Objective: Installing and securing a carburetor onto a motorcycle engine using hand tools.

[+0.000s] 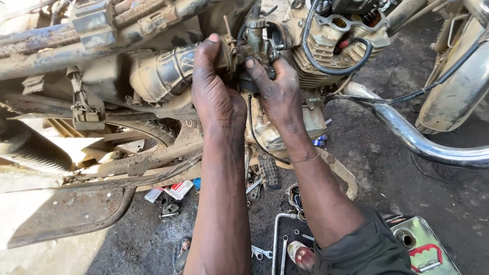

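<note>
Together both hands (pixel 244 91) clasp the carburettor (pixel 254 43) between them.

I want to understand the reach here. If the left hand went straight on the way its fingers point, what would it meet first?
The left hand points up and away, its fingers already on the carburetor joint. Straight on, it would probably meet the dusty frame tube above the air intake hose first, though depth is unclear.

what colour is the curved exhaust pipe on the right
Shiny silver chrome; the exhaust pipe shows best in the head view.
</note>
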